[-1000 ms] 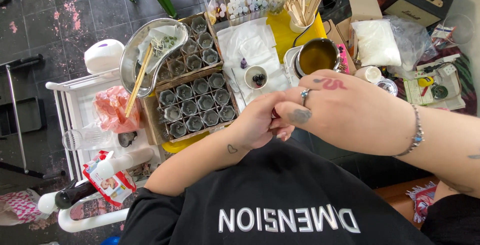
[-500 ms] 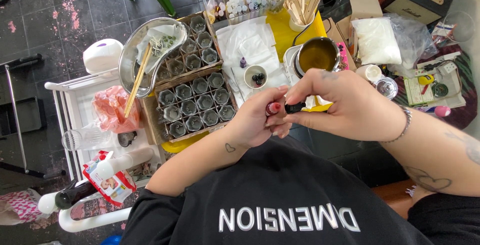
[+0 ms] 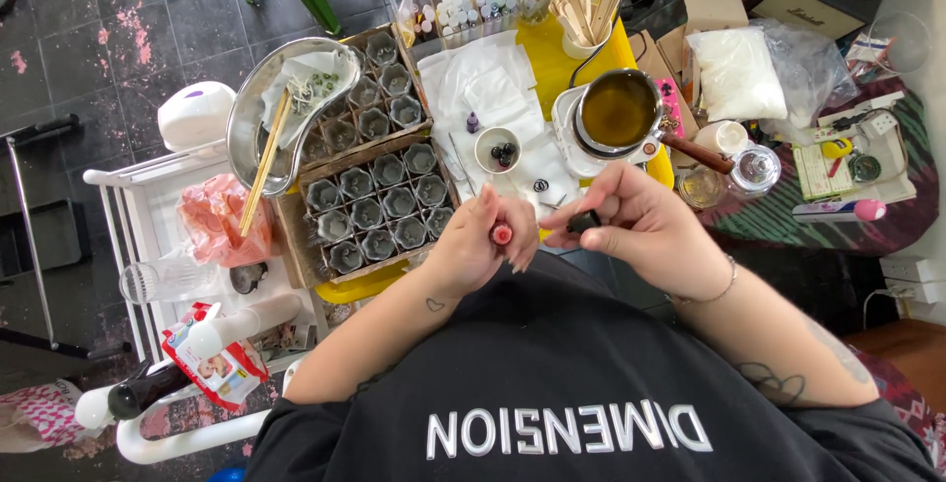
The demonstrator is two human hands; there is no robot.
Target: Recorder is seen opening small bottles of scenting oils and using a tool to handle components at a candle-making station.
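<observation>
My left hand [image 3: 473, 250] holds a small red bottle [image 3: 502, 235] upright at its fingertips, just above my black shirt. My right hand [image 3: 645, 231], with a thin bracelet at the wrist, pinches a small black cap [image 3: 583, 222] a short way to the right of the bottle. The cap and bottle are apart. Both hands hover at the near edge of a yellow work surface [image 3: 552, 63] covered with white paper.
A cardboard tray of several small grey cups [image 3: 379, 211] lies left of my hands. Behind it is a metal bowl with chopsticks [image 3: 281, 107]. A pot of amber liquid [image 3: 621, 107], a cup of wooden sticks [image 3: 586, 9], a small white bowl [image 3: 498, 150] and a bag of white granules [image 3: 734, 73] stand ahead.
My hands were pressed together, the right covering the left. They have since drawn apart, with the black cap in the right hand and the red bottle now visible in the left.
</observation>
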